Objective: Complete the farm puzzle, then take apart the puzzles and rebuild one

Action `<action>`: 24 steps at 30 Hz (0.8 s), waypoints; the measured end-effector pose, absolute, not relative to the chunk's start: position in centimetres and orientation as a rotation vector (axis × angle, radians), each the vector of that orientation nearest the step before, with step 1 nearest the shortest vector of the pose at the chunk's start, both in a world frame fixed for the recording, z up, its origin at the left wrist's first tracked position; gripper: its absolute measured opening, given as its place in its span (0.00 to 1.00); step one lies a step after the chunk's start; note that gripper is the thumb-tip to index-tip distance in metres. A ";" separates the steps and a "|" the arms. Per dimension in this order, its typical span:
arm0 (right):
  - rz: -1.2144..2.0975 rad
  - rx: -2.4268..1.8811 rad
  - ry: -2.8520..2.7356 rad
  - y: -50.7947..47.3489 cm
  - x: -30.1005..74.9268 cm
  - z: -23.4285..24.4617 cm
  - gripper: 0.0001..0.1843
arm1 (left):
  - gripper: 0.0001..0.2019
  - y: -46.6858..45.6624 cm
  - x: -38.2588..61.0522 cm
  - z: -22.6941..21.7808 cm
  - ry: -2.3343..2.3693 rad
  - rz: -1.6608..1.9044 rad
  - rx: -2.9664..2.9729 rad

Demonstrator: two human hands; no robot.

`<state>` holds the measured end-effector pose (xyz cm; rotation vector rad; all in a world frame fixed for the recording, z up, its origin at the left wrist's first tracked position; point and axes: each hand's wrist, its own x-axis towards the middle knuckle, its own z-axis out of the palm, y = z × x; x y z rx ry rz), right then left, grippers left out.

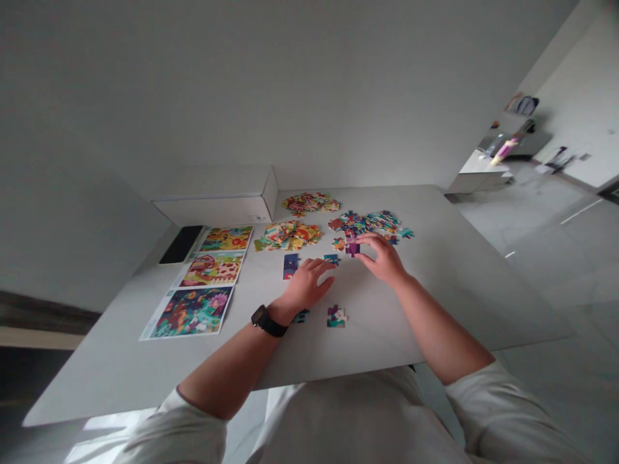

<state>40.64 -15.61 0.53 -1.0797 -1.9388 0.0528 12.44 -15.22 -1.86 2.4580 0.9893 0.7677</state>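
Note:
My left hand, with a black watch on its wrist, lies on the grey table with its fingers stretched toward a small blue-green puzzle piece. My right hand pinches a purple puzzle piece at the near edge of a pile of loose pieces. A dark blue piece lies just left of my left hand. A joined pair of pieces sits nearer to me, and another piece peeks out beside my left wrist.
Two more piles of pieces lie further back. Three picture cards are lined up at the left. A white box and a black phone sit at the back left. Floor opens to the right.

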 end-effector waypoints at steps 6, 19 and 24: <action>0.069 -1.112 -1.999 -15.7 43.0 2.6 0.15 | 0.31 -15.7 12.7 -3.0 1.080 0.500 2.672; 0.212 -1.216 -2.044 -18.1 44.5 -1.1 0.18 | 0.26 -14.3 10.9 -2.4 1.303 0.550 2.584; 0.223 -1.227 -2.072 -18.4 44.1 -2.9 0.20 | 0.27 -14.3 10.7 -2.4 1.318 0.518 2.572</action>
